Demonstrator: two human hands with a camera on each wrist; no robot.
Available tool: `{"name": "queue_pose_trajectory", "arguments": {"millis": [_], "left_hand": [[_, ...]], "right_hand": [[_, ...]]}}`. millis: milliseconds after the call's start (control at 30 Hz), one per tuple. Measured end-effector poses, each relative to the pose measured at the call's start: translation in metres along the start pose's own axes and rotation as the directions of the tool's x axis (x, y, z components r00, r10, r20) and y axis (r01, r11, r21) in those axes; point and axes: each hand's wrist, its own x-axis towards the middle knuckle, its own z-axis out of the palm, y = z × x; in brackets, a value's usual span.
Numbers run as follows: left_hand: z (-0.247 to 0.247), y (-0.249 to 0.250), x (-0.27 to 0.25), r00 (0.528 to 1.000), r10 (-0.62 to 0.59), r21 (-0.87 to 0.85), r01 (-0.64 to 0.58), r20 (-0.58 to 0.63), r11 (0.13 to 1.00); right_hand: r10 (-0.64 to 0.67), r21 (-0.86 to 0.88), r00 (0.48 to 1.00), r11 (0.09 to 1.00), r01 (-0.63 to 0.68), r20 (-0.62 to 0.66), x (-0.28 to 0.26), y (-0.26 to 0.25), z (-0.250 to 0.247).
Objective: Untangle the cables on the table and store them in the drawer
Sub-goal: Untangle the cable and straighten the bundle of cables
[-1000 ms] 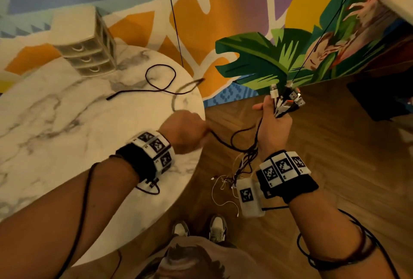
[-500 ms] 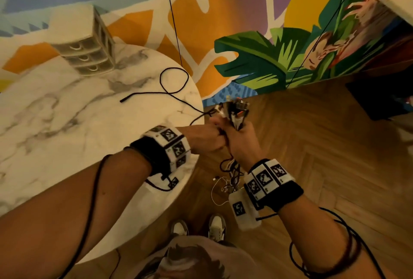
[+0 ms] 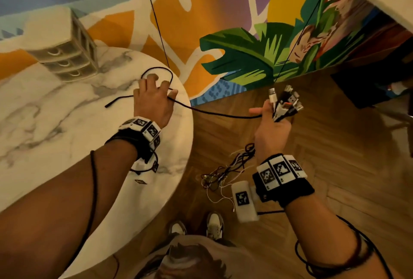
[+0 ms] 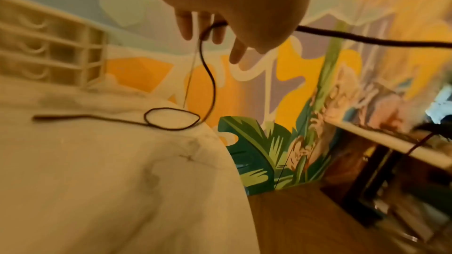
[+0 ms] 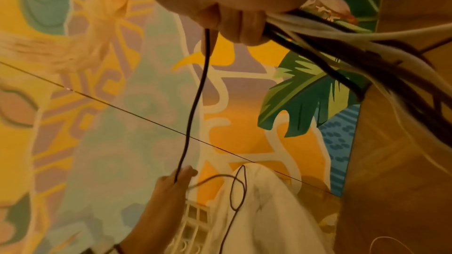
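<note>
Round marble table [image 3: 67, 135] occupies left of frame — a black cable [image 3: 125, 98] is looped near its right edge, a beige drawer unit [image 3: 67, 55] stands upper left. Herringbone wood floor [image 3: 335, 144] — lower right.

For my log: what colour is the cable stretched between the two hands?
Black cable; clearest in the head view.

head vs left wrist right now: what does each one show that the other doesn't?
Head only: the right hand gripping a bundle of cable plugs, tangled cable tails hanging down toward the wooden floor, and the person's shoes.

Left wrist only: the underside of the left hand, with the black cable dropping from its fingers to the table.

Both: the black cable's loop on the marble table, the cable's span toward the right hand, the small drawer unit, and the mural wall.
</note>
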Motion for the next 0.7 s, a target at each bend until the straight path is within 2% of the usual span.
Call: {"name": "queue_pose_trajectory", "arguments": {"millis": [67, 133, 167, 200, 233, 267, 300, 333, 367, 400, 433, 467, 500, 533, 567, 633, 700], "left_hand": [[0.0, 0.01, 0.004, 0.995, -0.09, -0.078, 0.094, 0.052, 0.993], [0.007, 0.01, 0.014, 0.969, -0.2, -0.177, 0.224, 0.145, 0.958], [0.013, 0.008, 0.018, 0.95, -0.252, -0.233, 0.291, 0.183, 0.928], [0.019, 0.004, 0.023, 0.913, -0.34, -0.357, 0.402, 0.225, 0.843], [0.021, 0.002, 0.029, 0.865, -0.406, -0.523, 0.502, 0.294, 0.689], [0.019, 0.006, 0.035, 0.809, -0.411, -0.747, 0.565, 0.42, 0.35], [0.015, 0.015, 0.037, 0.781, -0.312, -0.829, 0.559, 0.541, -0.039], [0.01, 0.032, 0.037, 0.808, -0.159, -0.81, 0.511, 0.567, -0.289], [0.001, 0.055, 0.035, 0.852, -0.039, -0.822, 0.491, 0.523, -0.287], [-0.011, 0.081, 0.028, 0.879, 0.065, -0.859, 0.476, 0.473, -0.189], [-0.017, 0.105, 0.018, 0.886, 0.18, -0.898, 0.439, 0.428, -0.023], [-0.017, 0.12, 0.005, 0.85, 0.314, -0.905, 0.405, 0.424, 0.126], [-0.015, 0.128, -0.008, 0.768, 0.436, -0.883, 0.388, 0.469, 0.265], [-0.005, 0.128, -0.018, 0.684, 0.502, -0.845, 0.37, 0.53, 0.387], [0.006, 0.121, -0.026, 0.608, 0.514, -0.787, 0.359, 0.605, 0.502], [0.03, 0.105, -0.039, 0.45, 0.455, -0.623, 0.364, 0.768, 0.692], [0.048, 0.098, -0.054, 0.238, 0.374, -0.438, 0.347, 0.896, 0.829]], "right_hand": [[0.013, 0.014, 1.0, 1.0, -0.013, -0.015, 0.0, 0.004, -0.004], [0.018, 0.018, 0.999, 1.0, -0.017, -0.047, 0.002, 0.008, -0.01], [0.027, 0.01, 0.997, 1.0, -0.026, -0.071, 0.004, 0.009, -0.013], [0.039, 0.002, 0.995, 0.999, -0.039, -0.096, 0.006, 0.01, -0.017], [0.049, -0.004, 0.993, 0.999, -0.05, -0.111, 0.008, 0.011, -0.02], [0.053, -0.004, 0.992, 0.999, -0.054, -0.115, 0.011, 0.014, -0.023], [0.05, -0.001, 0.993, 0.999, -0.051, -0.111, 0.013, 0.016, -0.025], [0.043, 0.002, 0.993, 0.999, -0.043, -0.108, 0.015, 0.018, -0.026], [0.037, 0.001, 0.993, 0.999, -0.038, -0.111, 0.017, 0.02, -0.026], [0.032, -0.005, 0.992, 0.999, -0.033, -0.12, 0.018, 0.02, -0.028], [0.03, -0.014, 0.991, 0.999, -0.032, -0.134, 0.021, 0.021, -0.029], [0.027, -0.022, 0.989, 0.999, -0.03, -0.147, 0.023, 0.02, -0.032], [0.027, -0.024, 0.986, 0.999, -0.031, -0.162, 0.026, 0.018, -0.036], [0.029, -0.019, 0.984, 0.999, -0.033, -0.178, 0.03, 0.015, -0.041], [0.033, -0.007, 0.98, 0.999, -0.035, -0.197, 0.034, 0.013, -0.046], [0.031, 0.013, 0.974, 0.999, -0.029, -0.223, 0.04, 0.011, -0.055], [0.026, 0.011, 0.971, 1.0, -0.024, -0.236, 0.044, 0.011, -0.059]]}}
